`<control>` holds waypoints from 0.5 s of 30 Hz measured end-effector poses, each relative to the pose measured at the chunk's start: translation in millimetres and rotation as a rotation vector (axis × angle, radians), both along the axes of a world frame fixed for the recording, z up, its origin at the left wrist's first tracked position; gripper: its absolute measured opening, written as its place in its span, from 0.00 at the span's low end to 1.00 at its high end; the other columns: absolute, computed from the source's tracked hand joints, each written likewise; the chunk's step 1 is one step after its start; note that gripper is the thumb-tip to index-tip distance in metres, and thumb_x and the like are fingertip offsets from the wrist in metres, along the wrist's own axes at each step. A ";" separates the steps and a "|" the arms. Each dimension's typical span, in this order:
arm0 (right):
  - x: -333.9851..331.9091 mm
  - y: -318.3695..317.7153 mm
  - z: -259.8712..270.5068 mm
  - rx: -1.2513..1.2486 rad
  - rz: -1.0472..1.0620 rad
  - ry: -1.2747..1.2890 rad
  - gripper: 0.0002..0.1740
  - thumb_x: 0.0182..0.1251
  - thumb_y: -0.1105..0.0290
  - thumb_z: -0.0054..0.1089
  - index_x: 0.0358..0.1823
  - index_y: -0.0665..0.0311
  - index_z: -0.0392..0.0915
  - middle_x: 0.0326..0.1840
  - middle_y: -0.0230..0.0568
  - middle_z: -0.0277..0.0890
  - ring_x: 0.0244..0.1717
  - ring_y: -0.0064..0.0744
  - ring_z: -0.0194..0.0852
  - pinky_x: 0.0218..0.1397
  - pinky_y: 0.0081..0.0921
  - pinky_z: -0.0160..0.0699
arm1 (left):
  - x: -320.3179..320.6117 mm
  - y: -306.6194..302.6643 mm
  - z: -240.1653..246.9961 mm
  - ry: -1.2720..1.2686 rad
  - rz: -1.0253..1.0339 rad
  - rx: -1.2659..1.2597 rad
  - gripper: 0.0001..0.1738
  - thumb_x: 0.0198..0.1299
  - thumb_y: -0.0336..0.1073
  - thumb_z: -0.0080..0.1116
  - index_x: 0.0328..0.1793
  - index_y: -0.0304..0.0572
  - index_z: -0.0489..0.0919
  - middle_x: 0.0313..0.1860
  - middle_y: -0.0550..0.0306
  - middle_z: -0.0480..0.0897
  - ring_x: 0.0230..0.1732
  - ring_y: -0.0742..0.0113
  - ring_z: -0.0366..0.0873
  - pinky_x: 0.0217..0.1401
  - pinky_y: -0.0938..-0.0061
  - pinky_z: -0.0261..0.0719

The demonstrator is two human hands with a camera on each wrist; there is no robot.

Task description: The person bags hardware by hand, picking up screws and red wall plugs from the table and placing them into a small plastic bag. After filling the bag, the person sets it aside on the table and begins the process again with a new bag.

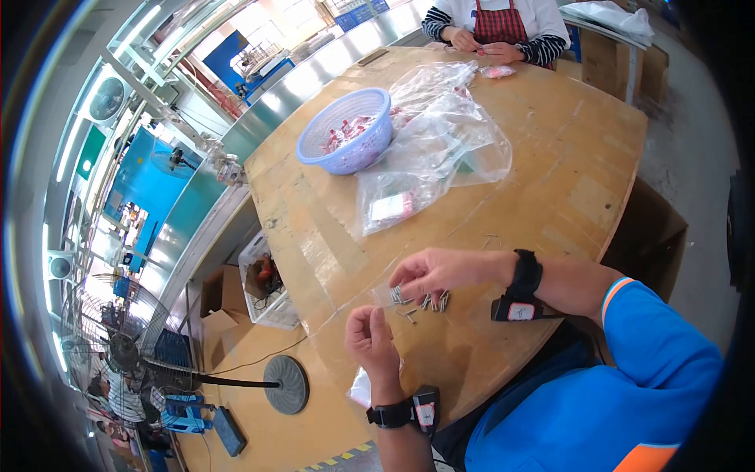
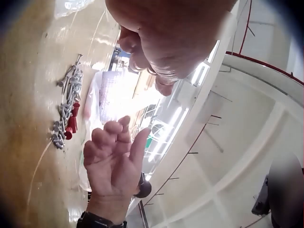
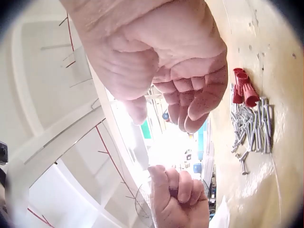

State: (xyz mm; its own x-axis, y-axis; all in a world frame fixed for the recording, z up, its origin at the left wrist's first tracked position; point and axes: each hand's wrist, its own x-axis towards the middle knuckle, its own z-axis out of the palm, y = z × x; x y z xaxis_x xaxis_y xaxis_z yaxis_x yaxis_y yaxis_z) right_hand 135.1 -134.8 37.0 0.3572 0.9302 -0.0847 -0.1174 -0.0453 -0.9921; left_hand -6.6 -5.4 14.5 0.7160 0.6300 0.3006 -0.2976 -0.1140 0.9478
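Note:
My left hand [image 1: 371,340] is raised over the near table edge, fingers bent toward the palm, thumb beside them. A faint translucent patch shows by its fingertips; I cannot tell if this hand pinches clear film. The right hand [image 1: 450,270] hovers above a pile of metal screws [image 1: 437,302]. Its fingers bend loosely, with the thumb apart and nothing between them in the right wrist view. Several red plastic wall plugs [image 3: 244,88] lie against the screws [image 3: 251,126]. Beneath my left wrist, a small clear plastic packet [image 1: 360,389] is partly hidden.
A lilac basket [image 1: 344,161] of red-and-white packets stands farther back, beside a large clear plastic bag [image 1: 440,149]. Across the wooden table [image 1: 566,134] another person [image 1: 503,27] handles a small item. A standing fan [image 1: 126,346] is at left.

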 end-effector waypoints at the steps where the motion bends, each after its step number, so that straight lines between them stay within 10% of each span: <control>1: -5.4 0.3 -2.2 0.002 0.023 -0.037 0.17 0.64 0.58 0.59 0.44 0.65 0.76 0.34 0.31 0.77 0.30 0.16 0.71 0.30 0.15 0.71 | 0.4 -1.6 0.8 0.001 -0.010 -0.010 0.05 0.64 0.30 0.55 0.36 0.39 0.74 0.19 0.70 0.68 0.19 0.85 0.61 0.21 0.89 0.55; 15: -15.6 7.5 -15.7 0.229 -0.015 0.412 0.17 0.64 0.65 0.61 0.49 0.64 0.70 0.33 0.30 0.72 0.31 0.17 0.70 0.28 0.14 0.68 | 2.3 -0.8 -2.1 -0.003 -0.099 -0.165 0.10 0.68 0.37 0.52 0.35 0.41 0.71 0.19 0.67 0.66 0.17 0.81 0.58 0.19 0.86 0.52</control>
State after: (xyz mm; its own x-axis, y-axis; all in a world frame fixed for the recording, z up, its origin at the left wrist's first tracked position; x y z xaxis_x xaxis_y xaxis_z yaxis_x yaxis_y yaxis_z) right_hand 119.5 -127.4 21.4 0.3504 0.9365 -0.0154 -0.5027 0.1742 -0.8467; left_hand -4.3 -6.2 12.4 0.7764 0.5974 0.2010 -0.3022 0.0729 0.9505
